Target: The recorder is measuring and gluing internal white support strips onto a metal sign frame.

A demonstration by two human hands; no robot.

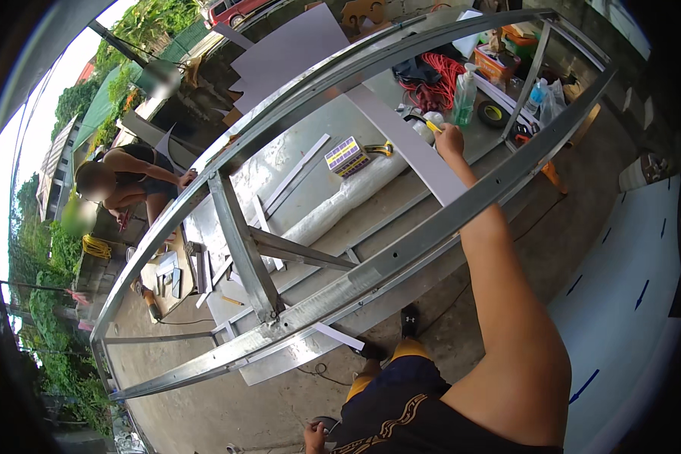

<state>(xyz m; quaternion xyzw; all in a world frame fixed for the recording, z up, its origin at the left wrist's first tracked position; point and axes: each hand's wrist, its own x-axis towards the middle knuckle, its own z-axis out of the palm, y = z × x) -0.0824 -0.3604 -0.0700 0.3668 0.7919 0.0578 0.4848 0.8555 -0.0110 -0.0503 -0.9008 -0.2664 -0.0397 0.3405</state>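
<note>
My right arm reaches over the near rail of a long metal frame (333, 281). My right hand (450, 144) is closed on a yellow utility knife (431, 126), above a long pale strip (405, 144) that lies across the sheet metal. Beside the strip are a patterned box (346, 157), a yellow and black tape measure (380, 149) and a long roll wrapped in clear plastic (356, 200). Low by my leg, my left hand (315, 437) has its fingers curled; whatever they hold, if anything, is too small to make out.
A co-worker (132, 178) crouches beyond the frame at left, one hand on its rail. An angle grinder (150, 301) lies on the floor. Red cord (440, 79), a clear pump bottle (465, 97) and black tape (493, 115) sit at the far right. A pale blue sheet (620, 303) leans at right.
</note>
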